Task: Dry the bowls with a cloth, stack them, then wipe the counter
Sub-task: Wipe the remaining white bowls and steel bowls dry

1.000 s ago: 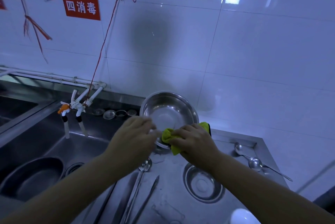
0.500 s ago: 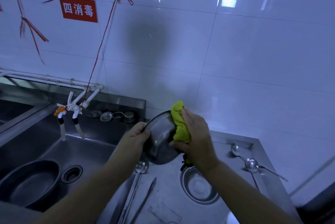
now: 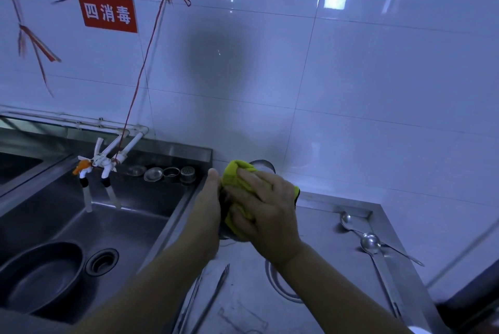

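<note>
While held on edge above the steel worktop (image 3: 318, 206), sandwiched: steel bowl (image 3: 261, 165) upright between both hands, left hand (image 3: 206, 221) flat on its near-left face, right hand (image 3: 266, 219) spread, pressing yellow cloth (image 3: 233, 174) against it. Beyond, white wall tiles (image 3: 351, 96).

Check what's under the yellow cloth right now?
A steel bowl, tipped on edge: only its rim shows above the cloth. Right hand presses the cloth on it, left hand steadies its side. The rest of the bowl is covered.
</note>
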Available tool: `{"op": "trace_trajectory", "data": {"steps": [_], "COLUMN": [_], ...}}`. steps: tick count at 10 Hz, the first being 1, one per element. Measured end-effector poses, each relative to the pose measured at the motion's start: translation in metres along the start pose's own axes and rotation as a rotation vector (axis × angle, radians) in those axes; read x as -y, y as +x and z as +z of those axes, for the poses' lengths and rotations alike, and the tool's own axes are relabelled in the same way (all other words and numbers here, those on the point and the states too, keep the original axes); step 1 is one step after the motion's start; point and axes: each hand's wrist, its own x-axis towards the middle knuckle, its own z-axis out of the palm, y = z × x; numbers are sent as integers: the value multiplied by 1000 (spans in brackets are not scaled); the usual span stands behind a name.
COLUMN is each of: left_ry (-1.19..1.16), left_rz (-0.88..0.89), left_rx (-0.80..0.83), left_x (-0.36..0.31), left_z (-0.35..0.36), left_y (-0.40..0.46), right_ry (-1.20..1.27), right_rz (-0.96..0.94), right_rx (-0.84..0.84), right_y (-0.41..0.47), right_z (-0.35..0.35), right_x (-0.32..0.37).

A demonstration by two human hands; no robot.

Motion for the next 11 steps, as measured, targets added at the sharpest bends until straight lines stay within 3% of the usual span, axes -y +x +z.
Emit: {"op": "trace_trajectory", "data": {"steps": [1,2,3,5,6,8,9,10,11], "left_ry": [-39,-57,-101,-382,-451,-289,-274,-229,-256], "left_rz": [67,109,119,-58,-156,-85,-60,-78,-140], "left_rx": [-82,-190,-198,-186,-191,-208,-198,-186,-199], "left_x": [-1,-4,-9,-13,-12,-7,-9,-5,0], "left_z": [2,-2,-5,-3,-6,-6,-6,-7,-8], "left_y": [1,3,5,13,15,13,15,13,12], "right_ry": [20,256,395,410,324,300,172,-24,-64], "right_rz": [195,570,686,860,775,704,599,429,188], "right_rx": [30,-14,-37,-118,-109,4,77,109,185], "right_y": [8,18,17,-1,-12,-3,15,18,20], "right_z": [0,-6,-8,2,8,0,-2,-2,1], "right_x": [-11,-23,-29,-14,-2,-24,-28,-21,-10]}}
